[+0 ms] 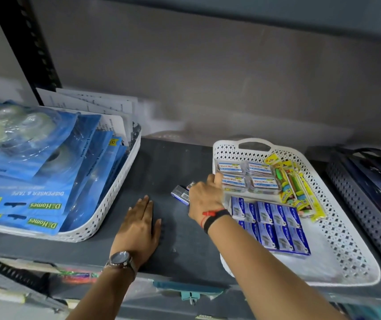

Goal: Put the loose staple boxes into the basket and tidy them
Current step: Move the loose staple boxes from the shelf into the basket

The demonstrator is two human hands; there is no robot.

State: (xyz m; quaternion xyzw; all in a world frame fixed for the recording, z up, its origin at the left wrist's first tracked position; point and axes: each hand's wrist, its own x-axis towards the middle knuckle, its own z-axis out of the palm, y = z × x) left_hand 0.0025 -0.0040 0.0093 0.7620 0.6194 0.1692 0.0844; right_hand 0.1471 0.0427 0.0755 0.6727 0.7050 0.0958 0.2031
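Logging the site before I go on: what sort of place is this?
Probably a stationery shop's stock shelf. Price-stickered tape dispenser packs fill one white basket, another white basket holds rows of blue staple boxes, all on a dark metal rack shelf.

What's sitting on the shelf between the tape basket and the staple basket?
In the head view: the left hand flat on the shelf, and loose staple boxes under the right hand, beside the white basket.
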